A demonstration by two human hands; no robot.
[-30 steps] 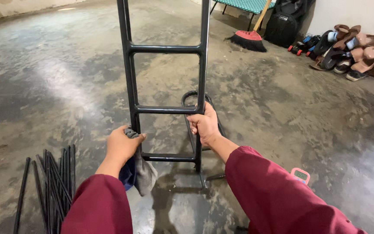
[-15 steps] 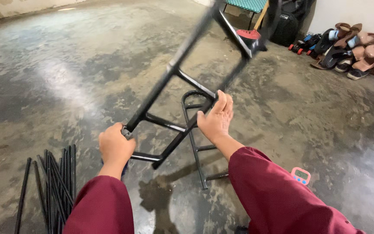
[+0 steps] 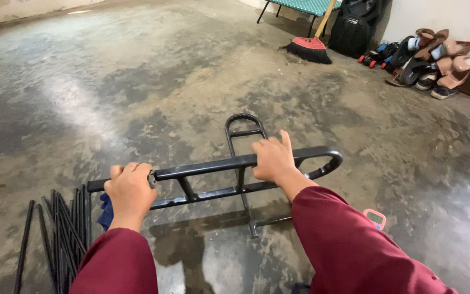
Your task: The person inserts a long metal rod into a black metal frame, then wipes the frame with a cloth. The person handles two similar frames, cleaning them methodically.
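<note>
Bare concrete floor (image 3: 137, 71), mottled and damp-looking, with a broom (image 3: 310, 48), a black backpack (image 3: 354, 32) and a row of shoes (image 3: 431, 60) along the far wall. The black metal frame (image 3: 218, 163) lies crosswise, held level above the floor. Left hand (image 3: 130, 190) is closed round its upper rail, a blue cloth (image 3: 105, 211) just beneath it; right hand (image 3: 272, 159) rests over the same rail, fingers curled, thumb hidden (grip depth cannot be confirmed). A second frame (image 3: 244, 142) stands beneath. Recommended: keep both hands well apart on the rail, hold it level, and clear the loose black rods (image 3: 61, 228) at left.
</note>
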